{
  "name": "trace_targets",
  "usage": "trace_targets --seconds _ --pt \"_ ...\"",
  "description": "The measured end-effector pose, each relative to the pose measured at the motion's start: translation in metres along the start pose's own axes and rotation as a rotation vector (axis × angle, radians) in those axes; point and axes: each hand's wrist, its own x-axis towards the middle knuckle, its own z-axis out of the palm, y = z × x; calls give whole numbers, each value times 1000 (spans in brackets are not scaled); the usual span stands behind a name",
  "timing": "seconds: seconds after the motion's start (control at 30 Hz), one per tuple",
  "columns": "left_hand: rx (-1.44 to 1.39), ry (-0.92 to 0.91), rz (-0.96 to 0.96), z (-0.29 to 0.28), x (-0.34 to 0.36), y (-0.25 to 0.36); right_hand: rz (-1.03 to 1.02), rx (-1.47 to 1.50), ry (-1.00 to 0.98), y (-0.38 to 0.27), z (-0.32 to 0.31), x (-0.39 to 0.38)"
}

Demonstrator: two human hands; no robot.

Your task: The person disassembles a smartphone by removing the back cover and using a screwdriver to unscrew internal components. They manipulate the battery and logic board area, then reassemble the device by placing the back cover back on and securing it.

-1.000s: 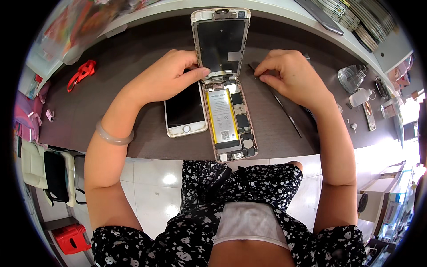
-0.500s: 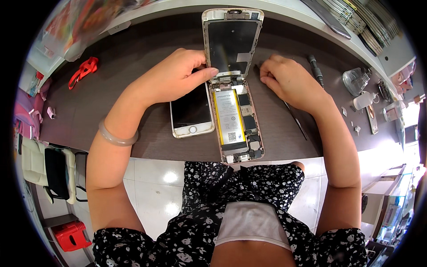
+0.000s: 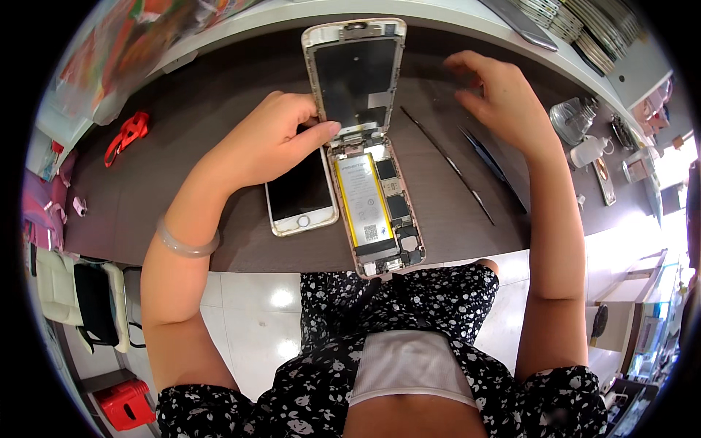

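Observation:
An opened phone body (image 3: 396,208) lies on the dark table, its silver battery (image 3: 363,193) with yellow edges and its circuit boards exposed. The detached-side screen (image 3: 354,80) stands raised at the far end, with its inner face toward me. My left hand (image 3: 274,139) pinches that screen's lower left edge between thumb and fingers. Under my left wrist lies a second phone (image 3: 303,220), white-framed with a dark screen. My right hand (image 3: 504,95) hovers at the right with fingers apart and nothing in them. Below it are a thin metal pry tool (image 3: 447,162) and dark tweezers (image 3: 491,159).
A glass bottle (image 3: 573,120), a white squeeze bottle (image 3: 586,152) and small parts stand at the right. A red strap (image 3: 128,135) lies on the left. Along the back runs a white shelf (image 3: 241,29), with a stack of phones (image 3: 566,29) at its right.
My right hand has moved away, up and to the right, and its fingers have spread; the pry tool now lies fully in sight. My left hand keeps its grip on the screen.

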Motion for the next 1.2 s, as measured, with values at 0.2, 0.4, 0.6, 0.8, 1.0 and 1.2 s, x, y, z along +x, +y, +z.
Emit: trace_targets --seconds 0.2,0.4,0.6,0.8,1.0,1.2 --pt "-40 -28 -16 1 -1 6 200 31 -133 -6 -30 4" --pt "-168 25 145 13 4 1 319 -73 -300 -15 -67 -39" --pt "-176 160 83 27 -2 11 568 22 158 22 -128 -107" --pt "-205 206 110 32 1 10 434 -25 206 36 -127 -121" --pt "-327 268 269 32 6 7 348 -141 -77 41 -53 -51" --pt "-116 411 425 29 7 -1 288 -480 -246 69 -15 -19"
